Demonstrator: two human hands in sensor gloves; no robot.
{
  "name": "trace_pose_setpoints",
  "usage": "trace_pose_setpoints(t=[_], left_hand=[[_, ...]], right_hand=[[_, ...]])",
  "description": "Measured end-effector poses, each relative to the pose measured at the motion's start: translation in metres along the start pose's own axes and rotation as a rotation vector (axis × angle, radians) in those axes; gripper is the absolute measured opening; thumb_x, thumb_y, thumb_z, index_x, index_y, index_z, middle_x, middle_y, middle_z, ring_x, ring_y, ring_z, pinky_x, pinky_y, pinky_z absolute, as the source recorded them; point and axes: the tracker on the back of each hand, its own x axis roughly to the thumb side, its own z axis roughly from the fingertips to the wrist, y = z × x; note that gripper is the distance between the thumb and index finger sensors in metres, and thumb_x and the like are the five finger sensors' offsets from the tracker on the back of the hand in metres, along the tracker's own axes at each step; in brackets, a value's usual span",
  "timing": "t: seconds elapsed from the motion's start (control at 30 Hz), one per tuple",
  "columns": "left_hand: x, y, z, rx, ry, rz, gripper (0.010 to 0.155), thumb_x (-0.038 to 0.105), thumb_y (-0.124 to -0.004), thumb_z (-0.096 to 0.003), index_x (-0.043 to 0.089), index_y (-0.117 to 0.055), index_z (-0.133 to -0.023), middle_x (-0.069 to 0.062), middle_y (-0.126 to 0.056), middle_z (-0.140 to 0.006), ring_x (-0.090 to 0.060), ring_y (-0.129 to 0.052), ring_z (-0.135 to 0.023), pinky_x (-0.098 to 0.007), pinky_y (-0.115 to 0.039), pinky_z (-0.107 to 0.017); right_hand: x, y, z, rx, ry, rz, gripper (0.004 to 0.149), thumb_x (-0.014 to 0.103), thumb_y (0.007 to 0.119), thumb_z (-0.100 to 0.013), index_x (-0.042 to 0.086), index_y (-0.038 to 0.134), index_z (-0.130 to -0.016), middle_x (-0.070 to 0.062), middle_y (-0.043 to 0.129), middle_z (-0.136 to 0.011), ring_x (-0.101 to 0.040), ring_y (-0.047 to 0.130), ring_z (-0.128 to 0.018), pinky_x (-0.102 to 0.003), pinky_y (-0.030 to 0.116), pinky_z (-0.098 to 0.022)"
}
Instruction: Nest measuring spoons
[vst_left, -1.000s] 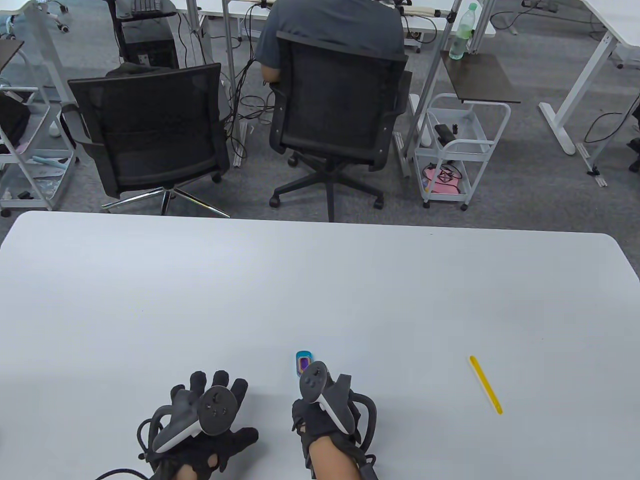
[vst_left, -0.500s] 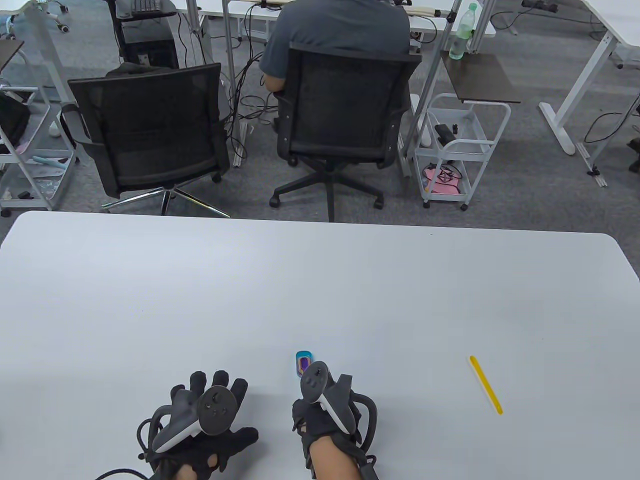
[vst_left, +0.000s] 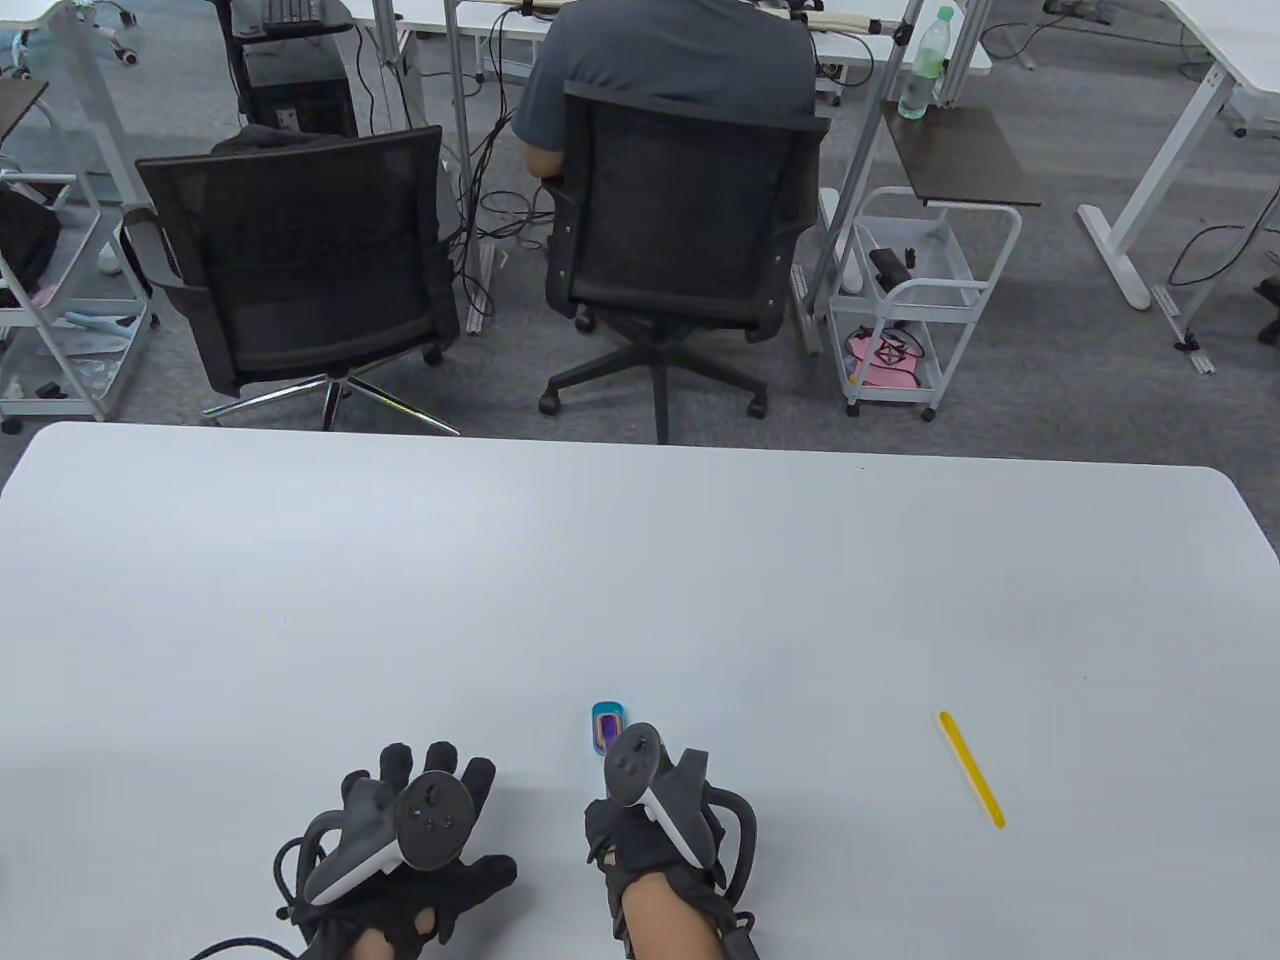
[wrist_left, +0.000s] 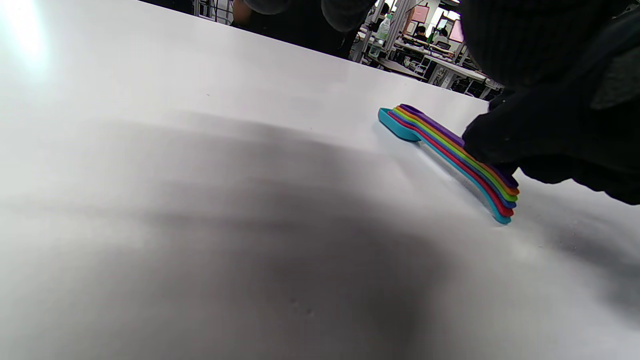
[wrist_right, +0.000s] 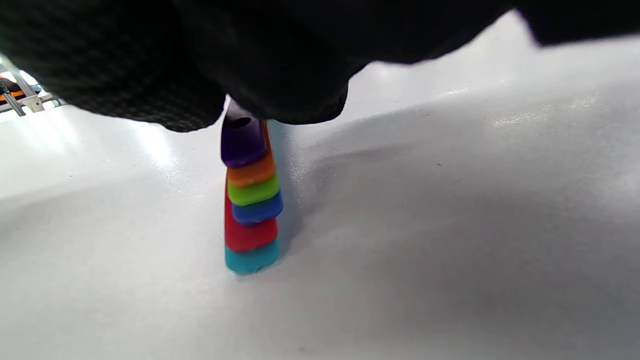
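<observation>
- Sitting on the white table (vst_left: 640, 560) at about 6 o'clock, the nested measuring spoons (wrist_left: 452, 155) are stacked into one pile: teal at the bottom, then red, blue, green, orange, and purple on top.
- Only the bowl end of the stack is seen from the table view, poking out at 12 o'clock from the right hand (vst_left: 650, 820).
- The handles of the stack are touched from above by the right hand's fingertips (wrist_left: 487, 142), as caught in the left wrist view. Whether the stack is actually pinched or just pressed down can't be told, since the glove covers the contact spot in the right wrist view.
- The left hand (vst_left: 415, 850) is laid flat on the table at 9 o'clock of the right hand, fingers spread out, nothing held, well clear of the spoons.
- A yellow stick (vst_left: 970, 768) is left lying on the table at roughly 3 o'clock of the right hand, well apart from everything else.
- Beyond the table's far edge, two black office chairs (vst_left: 300, 250) can be made out at 12 o'clock, one of them occupied.
</observation>
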Motion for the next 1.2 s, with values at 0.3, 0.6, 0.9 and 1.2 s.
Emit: trace_pose_setpoints(t=[0.3,0.6,0.9,1.2], left_hand=[[0.0,0.0,0.0,0.0,-0.003,0.005,0.101,0.069,-0.08,-0.0432,0.023,-0.036,-0.121,-0.021,-0.023,-0.127,-0.062,-0.012,-0.111,-0.082,-0.017,-0.068],[-0.005,0.001,0.001,0.002,0.005,0.013,0.101,0.069,-0.08,-0.0431,0.022,-0.036,-0.121,-0.021,-0.024,-0.127,-0.062,-0.012,-0.111,-0.082,-0.017,-0.068],[-0.001,0.001,0.0,0.005,0.009,-0.012,0.101,0.069,-0.08,-0.043,0.022,-0.036,-0.121,-0.021,-0.023,-0.127,-0.062,-0.012,-0.111,-0.082,-0.017,-0.068],[-0.007,0.004,0.004,0.031,0.041,-0.001,0.101,0.07,-0.08,-0.0431,0.022,-0.036,-0.121,-0.022,-0.024,-0.126,-0.062,-0.012,-0.111,-0.082,-0.016,-0.068]], right_hand=[[-0.019,-0.018,0.0,-0.042,-0.033,-0.071,0.07,0.059,0.093,-0.037,0.006,0.085,-0.083,0.011,0.097,-0.03,-0.006,0.089,-0.002,-0.036,0.088,-0.004],[-0.115,-0.086,-0.01,-0.204,-0.044,-0.121,0.076,0.06,0.096,-0.034,0.01,0.079,-0.089,0.012,0.095,-0.033,-0.007,0.087,-0.007,-0.037,0.087,-0.009],[-0.25,-0.126,-0.016,-0.295,0.09,-0.098,0.077,0.06,0.097,-0.033,0.012,0.078,-0.091,0.011,0.094,-0.036,-0.009,0.088,-0.01,-0.04,0.086,-0.014],[-0.319,-0.107,-0.037,-0.177,0.184,0.015,0.082,0.06,0.099,-0.031,0.013,0.076,-0.093,0.01,0.094,-0.039,-0.011,0.088,-0.013,-0.041,0.086,-0.017]])
